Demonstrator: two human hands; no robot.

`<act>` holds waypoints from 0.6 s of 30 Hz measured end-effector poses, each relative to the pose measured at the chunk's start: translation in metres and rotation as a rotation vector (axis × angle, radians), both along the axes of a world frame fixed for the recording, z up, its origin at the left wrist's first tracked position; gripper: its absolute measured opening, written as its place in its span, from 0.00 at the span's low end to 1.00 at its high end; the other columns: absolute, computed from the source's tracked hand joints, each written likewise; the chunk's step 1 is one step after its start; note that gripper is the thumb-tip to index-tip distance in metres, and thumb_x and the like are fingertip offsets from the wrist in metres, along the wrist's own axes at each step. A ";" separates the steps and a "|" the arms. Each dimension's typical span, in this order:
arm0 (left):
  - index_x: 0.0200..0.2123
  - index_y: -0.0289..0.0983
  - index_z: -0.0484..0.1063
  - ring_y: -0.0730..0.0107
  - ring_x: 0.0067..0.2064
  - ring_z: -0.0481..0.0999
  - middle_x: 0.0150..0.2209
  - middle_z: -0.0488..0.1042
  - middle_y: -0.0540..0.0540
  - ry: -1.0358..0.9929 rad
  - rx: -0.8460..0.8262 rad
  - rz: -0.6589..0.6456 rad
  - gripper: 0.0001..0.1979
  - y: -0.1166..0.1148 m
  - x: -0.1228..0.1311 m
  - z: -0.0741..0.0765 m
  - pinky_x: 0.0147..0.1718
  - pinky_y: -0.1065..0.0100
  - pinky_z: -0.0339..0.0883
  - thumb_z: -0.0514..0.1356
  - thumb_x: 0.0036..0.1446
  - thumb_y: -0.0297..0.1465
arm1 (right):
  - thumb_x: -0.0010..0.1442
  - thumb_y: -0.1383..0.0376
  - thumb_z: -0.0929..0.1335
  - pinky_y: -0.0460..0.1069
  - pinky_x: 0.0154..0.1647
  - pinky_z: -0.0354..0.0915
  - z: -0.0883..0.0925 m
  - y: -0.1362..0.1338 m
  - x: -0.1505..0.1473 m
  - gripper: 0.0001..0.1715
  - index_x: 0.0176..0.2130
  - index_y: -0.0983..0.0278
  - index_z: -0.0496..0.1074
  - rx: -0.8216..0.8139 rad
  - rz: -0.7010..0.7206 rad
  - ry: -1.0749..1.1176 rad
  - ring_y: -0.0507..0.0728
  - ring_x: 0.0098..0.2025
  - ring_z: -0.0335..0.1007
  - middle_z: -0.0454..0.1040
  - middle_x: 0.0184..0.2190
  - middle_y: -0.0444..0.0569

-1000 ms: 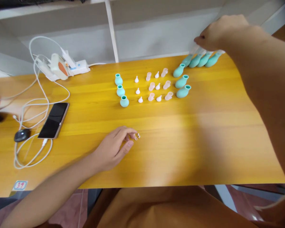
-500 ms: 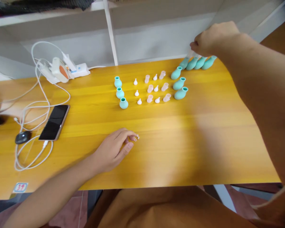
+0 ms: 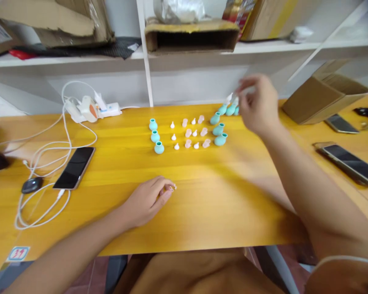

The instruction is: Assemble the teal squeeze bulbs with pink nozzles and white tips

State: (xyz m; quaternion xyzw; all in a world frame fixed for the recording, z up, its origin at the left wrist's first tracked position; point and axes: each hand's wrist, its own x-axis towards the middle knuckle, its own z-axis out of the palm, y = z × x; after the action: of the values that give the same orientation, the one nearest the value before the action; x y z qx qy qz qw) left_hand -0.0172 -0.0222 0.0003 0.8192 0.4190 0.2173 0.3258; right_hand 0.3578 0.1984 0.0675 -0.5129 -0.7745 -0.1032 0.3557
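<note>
1. The right hand (image 3: 259,102) is hovering, blurred, by the capped turquoise squeeze bulbs (image 3: 222,109) at the desk's back edge. Its fingers are curling inward; whether they are gripping anything cannot be told.
2. The left hand (image 3: 150,199) is resting on the desk (image 3: 221,212), thumb standing apart from index finger; tiny pale rings (image 3: 175,187) are lying at its fingertips. The undersides are hidden, so any hold cannot be told.
3. The step in hand is seemingly centring on the capped bulbs, the left hand merely attending the rings. The next move is probably calling for a light pinch and clearance from neighbouring bulbs.
4. The capped bulbs are standing just left of the right hand, showing rounded, matt bodies with pale, narrow tops.
5. Beyond the left hand, open-mouthed turquoise bulbs (image 3: 159,148) are flanking white cone-shaped nozzles (image 3: 176,146) and translucent pinkish cups (image 3: 188,143), all standing in columns of three.
</note>
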 end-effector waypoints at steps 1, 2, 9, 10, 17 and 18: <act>0.54 0.41 0.71 0.62 0.47 0.80 0.48 0.80 0.44 -0.008 0.008 0.011 0.13 0.000 0.000 0.000 0.50 0.59 0.73 0.49 0.80 0.38 | 0.74 0.69 0.59 0.59 0.50 0.73 -0.009 -0.016 -0.008 0.23 0.64 0.63 0.66 -0.043 0.039 0.007 0.64 0.49 0.78 0.77 0.56 0.65; 0.53 0.41 0.72 0.63 0.47 0.80 0.47 0.80 0.44 -0.017 0.020 0.023 0.13 0.000 0.001 0.000 0.49 0.59 0.73 0.50 0.80 0.38 | 0.73 0.69 0.60 0.59 0.50 0.73 -0.019 -0.032 -0.017 0.20 0.60 0.62 0.70 -0.089 0.096 -0.037 0.65 0.49 0.79 0.79 0.53 0.61; 0.50 0.40 0.73 0.63 0.43 0.77 0.44 0.78 0.45 -0.028 0.144 0.146 0.08 0.006 -0.007 0.000 0.47 0.60 0.72 0.54 0.74 0.29 | 0.75 0.65 0.59 0.54 0.32 0.72 -0.070 -0.109 -0.068 0.29 0.70 0.59 0.70 -0.318 0.066 -0.395 0.66 0.51 0.81 0.67 0.73 0.56; 0.50 0.40 0.72 0.63 0.44 0.77 0.45 0.78 0.45 -0.019 0.153 0.163 0.09 0.007 -0.008 0.000 0.47 0.59 0.72 0.54 0.73 0.27 | 0.75 0.64 0.59 0.54 0.30 0.71 -0.074 -0.112 -0.071 0.30 0.70 0.59 0.70 -0.327 0.047 -0.428 0.66 0.49 0.81 0.65 0.75 0.56; 0.52 0.38 0.72 0.55 0.52 0.76 0.50 0.77 0.42 0.137 0.158 0.187 0.12 0.015 -0.013 -0.005 0.55 0.51 0.72 0.56 0.68 0.24 | 0.76 0.62 0.59 0.54 0.30 0.71 -0.085 -0.111 -0.073 0.32 0.73 0.62 0.68 -0.347 0.030 -0.489 0.67 0.50 0.81 0.67 0.74 0.58; 0.52 0.38 0.72 0.54 0.53 0.76 0.50 0.77 0.42 0.160 0.158 0.177 0.12 0.015 -0.012 -0.006 0.56 0.51 0.71 0.56 0.68 0.24 | 0.76 0.62 0.58 0.54 0.30 0.71 -0.085 -0.110 -0.073 0.32 0.73 0.63 0.69 -0.344 0.044 -0.491 0.67 0.50 0.81 0.68 0.73 0.58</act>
State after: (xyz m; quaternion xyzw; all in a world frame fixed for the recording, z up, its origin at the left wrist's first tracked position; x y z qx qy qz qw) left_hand -0.0296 -0.0067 -0.0060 0.8168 0.4959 0.2114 0.2054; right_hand 0.2847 0.0881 -0.0175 -0.5083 -0.8545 -0.0835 0.0678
